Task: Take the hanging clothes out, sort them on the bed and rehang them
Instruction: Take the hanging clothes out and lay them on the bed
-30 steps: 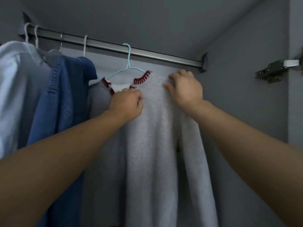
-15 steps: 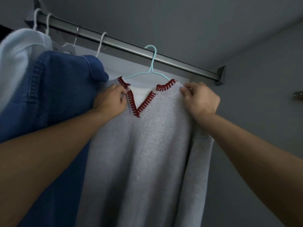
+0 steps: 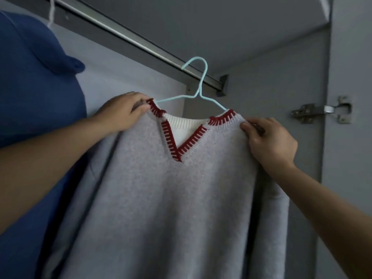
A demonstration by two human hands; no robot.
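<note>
A grey V-neck sweater (image 3: 171, 198) with a red and white stitched collar hangs on a light blue wire hanger (image 3: 198, 91). The hanger's hook sits at the metal wardrobe rail (image 3: 128, 40), near its right end; whether it rests on the rail I cannot tell. My left hand (image 3: 122, 112) grips the sweater's left shoulder by the collar. At the right shoulder, my right hand (image 3: 269, 141) pinches the fabric. The sweater faces me, front spread between both hands.
A blue denim garment (image 3: 34, 81) hangs at the left on a white hanger (image 3: 52, 13). The grey wardrobe side wall (image 3: 277, 97) stands close at the right, with a metal door hinge (image 3: 322, 112) beyond it. The rail bracket (image 3: 223, 85) is just right of the hook.
The sweater has turned to face me, its V-neck now showing. My hands have shifted outward to the two shoulders, and the hanger sits nearer the rail's right end in view.
</note>
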